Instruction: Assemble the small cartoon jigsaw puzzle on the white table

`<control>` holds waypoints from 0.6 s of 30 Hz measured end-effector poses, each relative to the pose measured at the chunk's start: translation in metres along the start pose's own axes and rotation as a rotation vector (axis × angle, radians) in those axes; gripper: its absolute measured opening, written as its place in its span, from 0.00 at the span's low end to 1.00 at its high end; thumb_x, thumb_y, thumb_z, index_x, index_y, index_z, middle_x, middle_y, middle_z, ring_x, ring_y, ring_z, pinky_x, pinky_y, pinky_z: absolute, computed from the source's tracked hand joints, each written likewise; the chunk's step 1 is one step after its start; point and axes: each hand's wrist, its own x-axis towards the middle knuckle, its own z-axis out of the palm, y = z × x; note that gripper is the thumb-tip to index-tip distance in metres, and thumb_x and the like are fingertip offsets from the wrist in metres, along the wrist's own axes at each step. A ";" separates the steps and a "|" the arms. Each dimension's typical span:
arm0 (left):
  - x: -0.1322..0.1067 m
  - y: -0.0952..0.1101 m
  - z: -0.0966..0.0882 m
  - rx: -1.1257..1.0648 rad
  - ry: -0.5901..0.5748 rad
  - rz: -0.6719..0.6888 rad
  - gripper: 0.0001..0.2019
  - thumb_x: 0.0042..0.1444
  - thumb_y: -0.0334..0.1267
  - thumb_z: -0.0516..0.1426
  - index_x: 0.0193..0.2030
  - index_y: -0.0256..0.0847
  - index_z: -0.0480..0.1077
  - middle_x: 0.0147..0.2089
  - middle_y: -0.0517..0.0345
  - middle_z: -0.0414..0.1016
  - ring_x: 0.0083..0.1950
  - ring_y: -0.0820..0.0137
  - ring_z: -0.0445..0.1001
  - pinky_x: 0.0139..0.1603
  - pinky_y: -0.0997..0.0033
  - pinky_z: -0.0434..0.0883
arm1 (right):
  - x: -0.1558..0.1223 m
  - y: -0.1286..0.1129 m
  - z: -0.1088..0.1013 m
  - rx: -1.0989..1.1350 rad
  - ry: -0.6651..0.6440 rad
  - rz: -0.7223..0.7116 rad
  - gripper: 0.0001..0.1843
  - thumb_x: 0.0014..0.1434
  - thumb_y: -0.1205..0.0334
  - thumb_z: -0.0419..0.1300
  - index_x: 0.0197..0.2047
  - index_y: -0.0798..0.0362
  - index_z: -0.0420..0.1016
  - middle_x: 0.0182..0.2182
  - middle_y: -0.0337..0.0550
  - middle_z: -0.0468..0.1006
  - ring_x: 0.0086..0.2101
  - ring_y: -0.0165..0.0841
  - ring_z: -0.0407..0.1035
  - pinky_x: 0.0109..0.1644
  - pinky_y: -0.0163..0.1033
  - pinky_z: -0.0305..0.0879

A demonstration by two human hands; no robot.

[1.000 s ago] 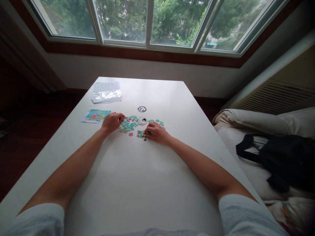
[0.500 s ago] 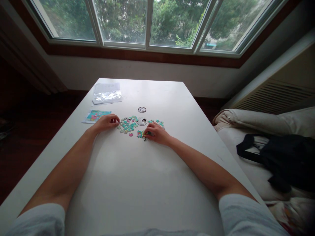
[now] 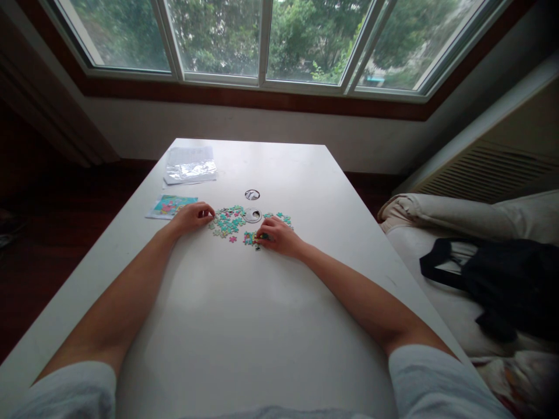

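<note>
A loose pile of mostly turquoise jigsaw puzzle pieces (image 3: 230, 221) lies mid-table, with a single pink piece (image 3: 233, 239) at its near side. My left hand (image 3: 195, 215) is at the pile's left edge, fingers bent and fingertips together; anything between them is too small to name. My right hand (image 3: 278, 235) has its fingers closed on puzzle pieces at the right end of a small joined patch (image 3: 248, 238), partly covering it. More turquoise pieces (image 3: 283, 219) lie just beyond the right hand. A round silver-rimmed disc (image 3: 252, 215) sits between the two groups.
The white table (image 3: 244, 326) stands by a window. Farther back lie another round disc (image 3: 252, 195) and a clear plastic bag with papers (image 3: 191, 165). A colourful picture sheet (image 3: 168, 206) is beside the left hand. A sofa with a dark bag (image 3: 506, 285) is at the right.
My left hand has shifted very slightly to the right along the pile's edge. The right hand stays at the joined patch.
</note>
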 end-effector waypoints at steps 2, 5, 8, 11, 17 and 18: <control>0.000 -0.003 0.001 -0.004 0.007 -0.001 0.13 0.59 0.45 0.57 0.42 0.42 0.80 0.34 0.59 0.74 0.32 0.72 0.68 0.35 0.74 0.64 | 0.000 0.000 0.000 0.000 0.002 -0.001 0.07 0.66 0.56 0.64 0.42 0.50 0.79 0.41 0.47 0.77 0.43 0.39 0.66 0.50 0.44 0.64; 0.000 -0.005 0.002 -0.004 0.034 -0.005 0.13 0.59 0.44 0.56 0.42 0.42 0.80 0.36 0.58 0.74 0.32 0.72 0.67 0.36 0.73 0.65 | 0.000 0.000 0.000 0.000 0.003 -0.006 0.07 0.66 0.55 0.64 0.42 0.50 0.79 0.41 0.48 0.77 0.43 0.39 0.66 0.50 0.44 0.64; -0.001 -0.003 0.002 -0.010 0.043 -0.012 0.14 0.59 0.44 0.56 0.45 0.42 0.80 0.36 0.58 0.74 0.32 0.72 0.67 0.36 0.73 0.65 | 0.000 -0.001 -0.001 0.004 0.004 -0.003 0.07 0.66 0.55 0.64 0.42 0.50 0.79 0.41 0.47 0.77 0.43 0.39 0.67 0.50 0.44 0.64; -0.001 0.000 0.001 -0.016 0.027 -0.009 0.14 0.58 0.45 0.57 0.45 0.42 0.80 0.35 0.58 0.73 0.31 0.73 0.67 0.35 0.73 0.65 | 0.000 -0.001 -0.001 -0.001 0.006 -0.004 0.07 0.66 0.56 0.64 0.42 0.49 0.79 0.41 0.47 0.77 0.43 0.39 0.67 0.50 0.44 0.64; -0.001 0.002 0.000 -0.009 0.027 -0.004 0.14 0.58 0.46 0.57 0.42 0.42 0.80 0.35 0.57 0.73 0.31 0.73 0.68 0.35 0.73 0.66 | 0.000 0.000 0.000 0.001 0.005 -0.001 0.07 0.66 0.55 0.64 0.42 0.49 0.79 0.41 0.48 0.77 0.43 0.39 0.67 0.50 0.45 0.64; 0.000 0.002 0.000 -0.011 0.028 -0.006 0.14 0.58 0.46 0.57 0.42 0.42 0.80 0.35 0.58 0.73 0.31 0.73 0.68 0.35 0.73 0.66 | 0.000 0.000 0.000 0.000 0.006 -0.002 0.07 0.66 0.55 0.64 0.42 0.49 0.79 0.41 0.48 0.77 0.43 0.39 0.67 0.50 0.45 0.64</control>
